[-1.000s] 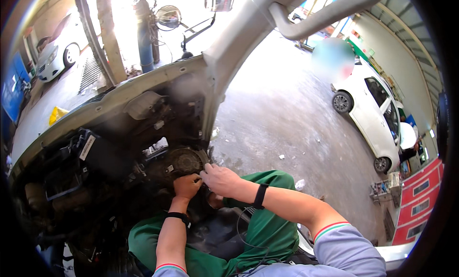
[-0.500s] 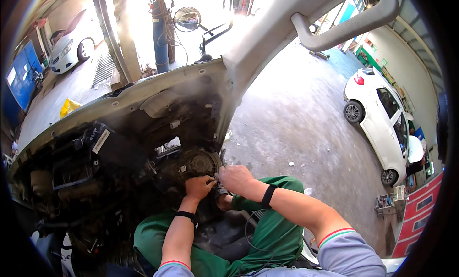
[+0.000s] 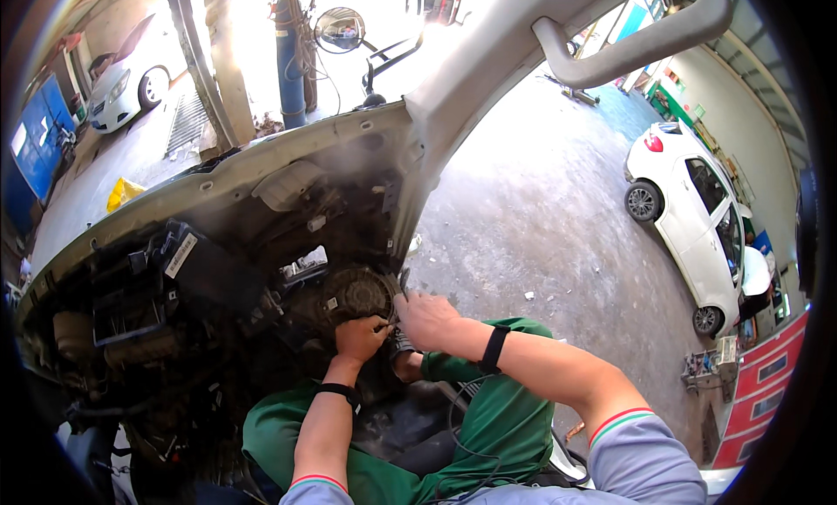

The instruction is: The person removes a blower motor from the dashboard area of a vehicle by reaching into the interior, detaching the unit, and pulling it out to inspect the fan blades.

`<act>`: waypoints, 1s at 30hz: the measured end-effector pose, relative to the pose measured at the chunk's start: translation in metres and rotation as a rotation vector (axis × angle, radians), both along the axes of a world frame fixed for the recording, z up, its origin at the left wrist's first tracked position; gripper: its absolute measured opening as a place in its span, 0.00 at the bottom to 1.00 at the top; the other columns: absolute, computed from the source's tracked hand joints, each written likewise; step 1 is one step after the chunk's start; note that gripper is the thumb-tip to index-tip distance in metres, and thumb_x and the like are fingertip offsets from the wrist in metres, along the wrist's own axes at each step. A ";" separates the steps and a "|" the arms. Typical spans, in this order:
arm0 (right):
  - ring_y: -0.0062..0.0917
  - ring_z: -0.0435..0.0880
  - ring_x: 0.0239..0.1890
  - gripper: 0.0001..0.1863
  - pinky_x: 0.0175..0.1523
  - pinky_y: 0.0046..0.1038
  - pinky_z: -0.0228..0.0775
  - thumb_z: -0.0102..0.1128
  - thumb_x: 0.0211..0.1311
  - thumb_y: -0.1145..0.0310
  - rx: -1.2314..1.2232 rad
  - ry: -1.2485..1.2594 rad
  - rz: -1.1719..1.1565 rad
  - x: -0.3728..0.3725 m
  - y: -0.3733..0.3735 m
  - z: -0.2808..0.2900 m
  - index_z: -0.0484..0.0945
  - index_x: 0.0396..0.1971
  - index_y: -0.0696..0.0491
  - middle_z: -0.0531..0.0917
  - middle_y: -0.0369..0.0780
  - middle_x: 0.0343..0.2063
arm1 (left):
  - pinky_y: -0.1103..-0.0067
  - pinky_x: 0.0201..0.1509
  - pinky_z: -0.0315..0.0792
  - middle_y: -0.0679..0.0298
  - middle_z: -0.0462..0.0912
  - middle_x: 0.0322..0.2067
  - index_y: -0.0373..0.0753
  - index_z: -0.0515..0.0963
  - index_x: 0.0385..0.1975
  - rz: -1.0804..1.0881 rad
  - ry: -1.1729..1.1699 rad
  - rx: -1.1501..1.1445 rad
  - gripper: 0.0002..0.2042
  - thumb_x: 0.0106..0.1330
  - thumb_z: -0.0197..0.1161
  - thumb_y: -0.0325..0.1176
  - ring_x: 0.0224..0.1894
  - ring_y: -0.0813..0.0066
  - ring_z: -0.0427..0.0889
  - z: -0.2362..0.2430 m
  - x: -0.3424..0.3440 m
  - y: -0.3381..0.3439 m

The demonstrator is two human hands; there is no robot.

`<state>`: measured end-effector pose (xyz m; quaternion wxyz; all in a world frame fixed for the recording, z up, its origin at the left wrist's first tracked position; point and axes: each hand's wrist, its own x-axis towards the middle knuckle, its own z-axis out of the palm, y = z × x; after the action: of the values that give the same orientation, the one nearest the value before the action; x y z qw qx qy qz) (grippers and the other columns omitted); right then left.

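Observation:
Side by side at the open footwell, my two hands work close together just below a round, blower-like housing (image 3: 356, 294). My left hand (image 3: 359, 337) is closed, with thumb and forefinger pinched on something too small to name. Close to its fingertips is my right hand (image 3: 424, 320), curled shut. A thin dark tip shows above the right fingers, but what it belongs to is hidden. The shoe (image 3: 403, 343) on my foot is partly visible beneath the hands.
A stripped dashboard frame (image 3: 209, 187) with a black box (image 3: 205, 269) and loose parts spreads to the left. The pale door pillar (image 3: 471, 86) with a grab handle (image 3: 641, 60) rises at right. A dark cable (image 3: 453, 418) crosses my green trousers (image 3: 501, 418). Outside stands a white car (image 3: 697, 217).
My right hand has tilted slightly and a thin dark tip now shows above its fingers. The left hand stays pinched in nearly the same place. The view has shifted a little.

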<state>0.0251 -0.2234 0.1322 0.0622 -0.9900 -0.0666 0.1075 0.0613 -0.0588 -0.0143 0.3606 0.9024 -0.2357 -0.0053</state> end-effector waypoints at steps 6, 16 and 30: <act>0.42 0.89 0.38 0.11 0.39 0.41 0.78 0.55 0.63 0.64 -0.228 -0.154 0.587 0.005 -0.007 -0.005 0.79 0.37 0.55 0.87 0.50 0.35 | 0.67 0.33 0.78 0.62 0.86 0.25 0.53 0.89 0.29 0.004 0.005 0.017 0.09 0.54 0.72 0.49 0.29 0.59 0.86 0.000 0.002 0.000; 0.46 0.87 0.38 0.16 0.42 0.42 0.78 0.54 0.58 0.68 0.004 0.316 0.096 0.011 -0.008 -0.011 0.78 0.39 0.64 0.85 0.52 0.32 | 0.67 0.34 0.78 0.62 0.87 0.26 0.53 0.88 0.30 -0.006 -0.001 -0.018 0.09 0.56 0.71 0.47 0.30 0.59 0.86 -0.005 0.001 0.005; 0.50 0.86 0.42 0.22 0.47 0.46 0.76 0.55 0.63 0.58 0.211 0.395 -0.231 0.032 -0.007 0.010 0.83 0.34 0.67 0.86 0.57 0.36 | 0.66 0.34 0.78 0.63 0.87 0.26 0.54 0.88 0.31 -0.005 0.054 0.024 0.11 0.56 0.71 0.51 0.30 0.59 0.86 0.000 0.000 0.001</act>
<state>0.0567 -0.2306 0.1419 0.1890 -0.9388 0.0496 0.2835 0.0609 -0.0578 -0.0147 0.3560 0.9056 -0.2280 -0.0335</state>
